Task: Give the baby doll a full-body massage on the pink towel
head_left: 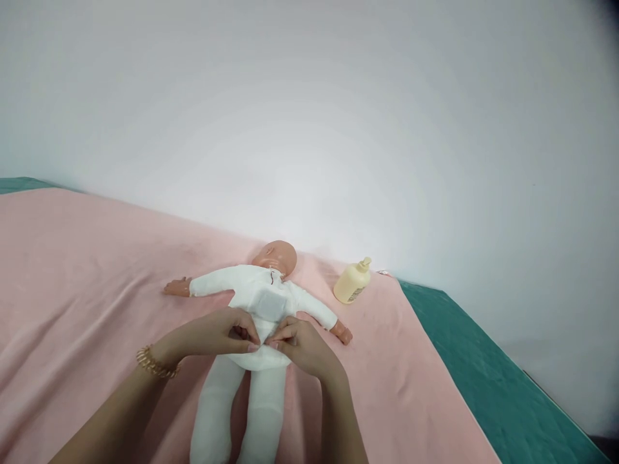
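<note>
A baby doll point(278, 258) with a bare head lies on its back, arms spread, its body in white fabric with a pale grey square patch on the chest. Around its hips is a white diaper point(256, 362). My left hand point(232, 332), with a gold coiled bracelet on the wrist, pinches the diaper's front at the waist. Just beside it, my right hand point(294, 338) is closed in a pinch on the same front edge. The fingertips of both hands nearly meet over the doll's belly. What lies right under them is partly hidden.
A pale yellow pump bottle point(351, 283) stands tilted in view to the right of the doll's head. Pink cloth point(97, 270) with folds lies under everything. Green covering point(483, 361) shows at the right, and a white wall point(309, 129) rises behind.
</note>
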{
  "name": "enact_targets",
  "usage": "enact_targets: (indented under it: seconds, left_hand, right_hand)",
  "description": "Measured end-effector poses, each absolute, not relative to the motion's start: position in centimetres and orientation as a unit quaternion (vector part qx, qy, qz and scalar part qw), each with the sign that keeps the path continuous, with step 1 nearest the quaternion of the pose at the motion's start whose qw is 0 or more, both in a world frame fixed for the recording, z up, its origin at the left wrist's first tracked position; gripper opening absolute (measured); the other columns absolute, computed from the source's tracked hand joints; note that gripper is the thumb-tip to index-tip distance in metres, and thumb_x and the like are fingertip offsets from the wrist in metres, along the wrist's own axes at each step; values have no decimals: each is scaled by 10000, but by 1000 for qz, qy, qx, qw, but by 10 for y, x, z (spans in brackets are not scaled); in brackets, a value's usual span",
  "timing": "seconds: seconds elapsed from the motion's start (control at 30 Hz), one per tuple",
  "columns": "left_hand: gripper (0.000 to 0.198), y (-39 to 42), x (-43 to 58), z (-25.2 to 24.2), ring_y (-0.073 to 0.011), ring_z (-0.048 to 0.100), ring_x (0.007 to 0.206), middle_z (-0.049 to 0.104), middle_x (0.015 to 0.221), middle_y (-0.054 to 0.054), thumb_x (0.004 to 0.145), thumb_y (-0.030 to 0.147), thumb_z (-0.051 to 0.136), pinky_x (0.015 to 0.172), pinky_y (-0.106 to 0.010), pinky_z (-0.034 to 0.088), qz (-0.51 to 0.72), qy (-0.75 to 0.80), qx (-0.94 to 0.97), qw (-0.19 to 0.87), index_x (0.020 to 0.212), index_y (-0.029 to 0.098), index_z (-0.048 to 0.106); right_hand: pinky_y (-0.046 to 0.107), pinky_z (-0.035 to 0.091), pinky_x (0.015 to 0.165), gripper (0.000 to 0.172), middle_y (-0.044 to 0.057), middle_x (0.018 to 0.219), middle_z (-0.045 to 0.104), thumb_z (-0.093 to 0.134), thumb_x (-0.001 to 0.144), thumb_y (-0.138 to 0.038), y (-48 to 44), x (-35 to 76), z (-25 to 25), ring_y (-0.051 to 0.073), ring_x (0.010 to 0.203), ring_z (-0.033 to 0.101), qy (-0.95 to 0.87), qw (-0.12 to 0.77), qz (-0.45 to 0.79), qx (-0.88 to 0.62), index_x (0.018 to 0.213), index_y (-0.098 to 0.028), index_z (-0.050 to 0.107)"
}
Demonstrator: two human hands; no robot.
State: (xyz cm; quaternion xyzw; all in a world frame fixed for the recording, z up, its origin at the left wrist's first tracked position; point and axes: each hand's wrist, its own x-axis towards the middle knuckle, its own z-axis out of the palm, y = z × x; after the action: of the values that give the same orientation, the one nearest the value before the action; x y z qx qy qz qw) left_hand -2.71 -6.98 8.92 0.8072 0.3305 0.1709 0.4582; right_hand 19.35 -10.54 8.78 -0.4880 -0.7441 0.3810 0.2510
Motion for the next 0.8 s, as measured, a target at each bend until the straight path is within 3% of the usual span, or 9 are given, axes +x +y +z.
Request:
enact_targets:
  seconds: [0.3,0.5,0.67,0.8]
  left_hand:
    - [313,-68,-36,92,-206,571,808,692,926,-19,878,442,488,673,-289,445,217,356,815,403,983,244,707]
    - [285,-67,-26,87,-241,590,881,684,893,-58,861,378,496,761,-331,464,234,334,828,385,880,185,705]
    - [216,-64,-20,79,-251,600,852,693,859,-59,814,357,539,737,-338,464,229,349,826,378,838,218,703]
    - [281,-61,-19,77,-212,569,721,658,754,-46,857,403,504,630,-315,420,246,364,827,351,760,196,670]
  right_hand:
    - [286,473,717,166,18,839,647,611,852,-230,-104,197,95,174,796,599,-710,315,372,-509,812,-253,771]
    - [276,468,707,166,14,812,643,621,834,-183,-99,195,87,165,784,597,-699,315,374,-521,792,-238,772]
    - [285,475,717,239,23,815,670,593,794,-98,-99,190,84,182,809,611,-709,284,367,-532,766,-250,775]
    - [287,468,694,177,16,809,670,596,812,-167,-96,194,83,178,773,609,-703,313,372,-519,770,-230,756]
